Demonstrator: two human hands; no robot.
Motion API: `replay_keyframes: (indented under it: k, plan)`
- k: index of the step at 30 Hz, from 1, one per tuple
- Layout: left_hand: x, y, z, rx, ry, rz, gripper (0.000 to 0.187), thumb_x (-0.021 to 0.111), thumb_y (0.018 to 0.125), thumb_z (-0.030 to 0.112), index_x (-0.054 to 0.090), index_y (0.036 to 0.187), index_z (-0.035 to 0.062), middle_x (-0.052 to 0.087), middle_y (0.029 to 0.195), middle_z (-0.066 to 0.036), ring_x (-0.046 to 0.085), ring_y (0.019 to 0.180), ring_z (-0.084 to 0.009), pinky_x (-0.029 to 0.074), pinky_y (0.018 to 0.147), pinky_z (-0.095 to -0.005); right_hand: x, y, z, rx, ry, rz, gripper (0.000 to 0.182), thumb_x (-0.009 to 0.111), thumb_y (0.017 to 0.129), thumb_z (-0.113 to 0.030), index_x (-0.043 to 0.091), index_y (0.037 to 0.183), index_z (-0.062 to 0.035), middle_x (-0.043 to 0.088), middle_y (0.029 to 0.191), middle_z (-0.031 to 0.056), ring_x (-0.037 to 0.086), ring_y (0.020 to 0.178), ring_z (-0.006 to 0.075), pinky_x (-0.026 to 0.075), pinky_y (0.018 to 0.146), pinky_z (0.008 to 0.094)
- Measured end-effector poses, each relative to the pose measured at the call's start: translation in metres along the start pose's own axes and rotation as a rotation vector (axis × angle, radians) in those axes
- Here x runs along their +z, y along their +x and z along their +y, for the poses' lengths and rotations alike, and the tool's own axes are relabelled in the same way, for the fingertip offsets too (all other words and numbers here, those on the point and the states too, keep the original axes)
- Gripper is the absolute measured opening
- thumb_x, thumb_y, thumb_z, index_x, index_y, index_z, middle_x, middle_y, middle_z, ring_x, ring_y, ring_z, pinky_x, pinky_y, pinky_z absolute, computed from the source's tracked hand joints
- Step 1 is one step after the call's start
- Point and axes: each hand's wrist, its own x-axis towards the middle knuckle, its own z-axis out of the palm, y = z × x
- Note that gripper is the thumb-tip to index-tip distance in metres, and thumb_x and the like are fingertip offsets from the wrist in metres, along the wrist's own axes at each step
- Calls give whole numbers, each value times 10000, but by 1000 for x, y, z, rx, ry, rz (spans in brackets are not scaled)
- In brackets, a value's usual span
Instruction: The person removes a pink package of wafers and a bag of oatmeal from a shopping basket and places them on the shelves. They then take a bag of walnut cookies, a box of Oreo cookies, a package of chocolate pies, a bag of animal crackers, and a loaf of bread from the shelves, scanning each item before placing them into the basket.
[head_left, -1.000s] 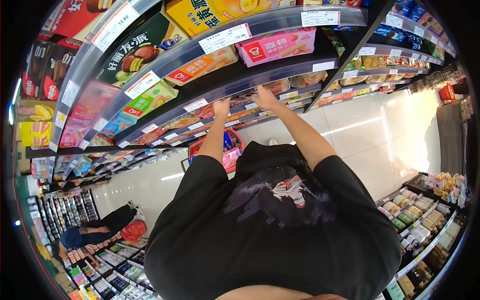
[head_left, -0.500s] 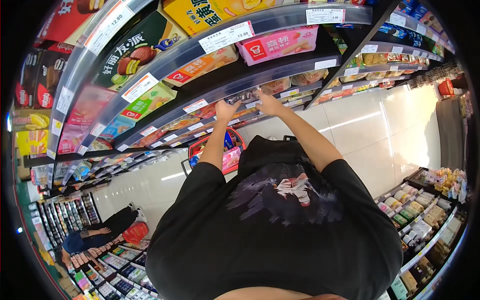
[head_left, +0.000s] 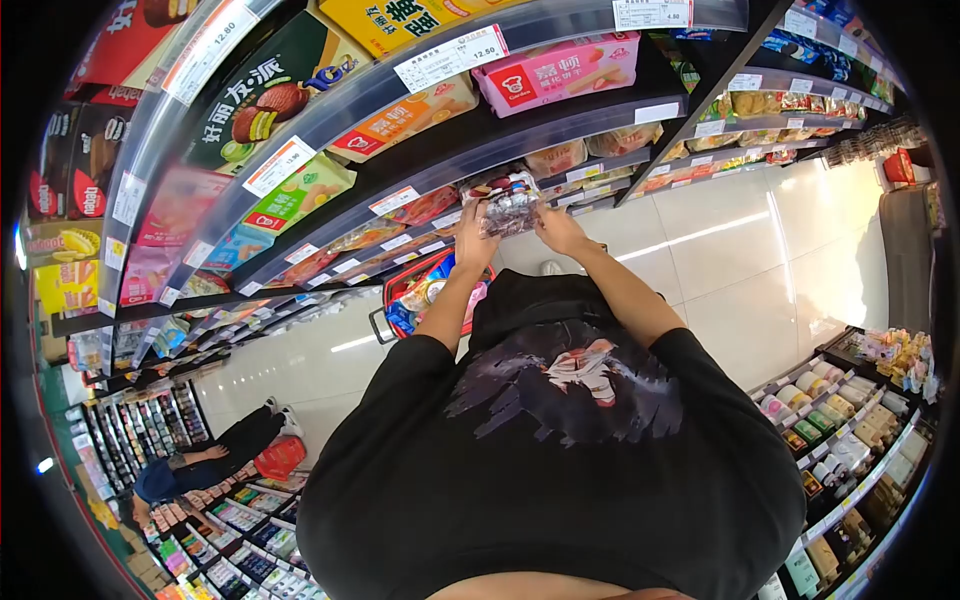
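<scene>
1. At the upper left of the frame, a green pie box (head_left: pixel 262 95) stands on an upper shelf behind a price rail (head_left: pixel 300 120); below it sits a light green biscuit box (head_left: pixel 300 200).
2. At the lower left, another person (head_left: pixel 190 462) crouches by a low shelf on the far side of the aisle, well apart from the wearer.
3. Left of centre, a red shopping basket (head_left: pixel 425 290) stands on the pale floor (head_left: pixel 750 260) below the hands, with several packets already in it.
4. The left hand (head_left: pixel 474 238) has its grip closed round the left edge of a clear snack packet (head_left: pixel 508 205), fingers curled on it.
5. That packet is in the upper centre of the frame, held in the air just in front of the lower shelf edge and above the basket; it looks clear of the shelf, not resting on it.
6. The right hand (head_left: pixel 560 228) grips the packet's right edge, likewise closed on it.
7. Above, a pink wafer box (head_left: pixel 560 72) lies on its shelf, untouched.
8. At the lower right, rows of small tubs (head_left: pixel 820 420) fill another shelf unit.
9. As a judgement: the packet is off the shelf and in both hands; putting it into the basket is not yet done.
</scene>
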Motion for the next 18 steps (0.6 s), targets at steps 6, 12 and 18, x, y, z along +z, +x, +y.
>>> replay_keyframes:
  k: [6, 12, 18]
  plan:
    - [-26, 1, 22, -42, -137, 57, 624, 704, 562, 113, 480, 1137, 24, 519, 1154, -207, 470, 1109, -357, 385, 946, -394, 3, -12, 32, 24, 293, 280, 461, 585, 721, -62, 384, 1132, -5, 551, 1000, 206, 560, 926, 355, 445, 792, 418]
    - [-96, -10, 83, -296, -384, -16, 472, 731, 591, 159, 577, 1007, -2, 638, 937, -162, 621, 858, -271, 477, 766, -342, -43, -36, -10, -200, 163, 316, 856, 726, 623, -70, 238, 1325, -29, 451, 1201, 193, 499, 1069, 327, 407, 914, 380]
    - [-122, -15, 95, -182, -810, 70, 512, 698, 696, 131, 485, 1144, 1, 604, 998, -79, 573, 883, -175, 439, 808, -292, -85, -67, -31, -206, 749, -117, 809, 800, 619, -180, 370, 1276, 17, 507, 1202, 137, 499, 1077, 181, 362, 959, 314]
